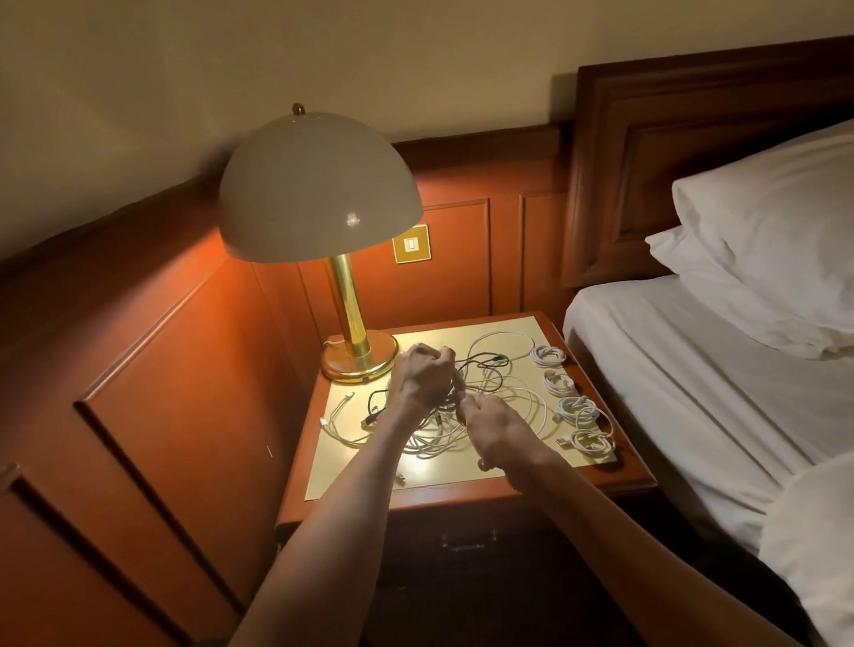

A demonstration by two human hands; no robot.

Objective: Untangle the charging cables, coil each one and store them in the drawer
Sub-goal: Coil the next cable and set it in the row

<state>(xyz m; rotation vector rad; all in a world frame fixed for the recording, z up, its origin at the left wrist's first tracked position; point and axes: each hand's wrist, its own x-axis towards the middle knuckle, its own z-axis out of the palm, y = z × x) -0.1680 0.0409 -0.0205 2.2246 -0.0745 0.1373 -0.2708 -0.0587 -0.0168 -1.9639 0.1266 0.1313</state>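
Two bare forearms reach in from the bottom edge toward a nightstand (336,504). The right hand (503,434) is the nearer one. Its fingers are curled tight into a fist and pinch a cable at the top of the fist; which strand it is cannot be made out. The left hand (426,374) is raised a little farther back, fingers bent closed around a black cable (488,362) that loops off to the right.

Between and beneath both hands lies the tangle of cables (438,438), white and black strands crossing on the cream top of the nightstand. A loose white cable (338,415) trails off its left side, and a wide white loop (504,343) lies at the back.

Four coiled white cables (575,408) sit in a row along the right edge of the top, each apart from its neighbour, though a stray strand overlaps the nearer two.

The drawer (467,527) is under the top, shut and deep in shadow. Only its handle (469,542) shows faintly, and nothing of its inside is visible.

A domed lamp (320,199) stands lit at the back left corner. A bed (680,356) with white pillows (788,247) runs off the right edge.
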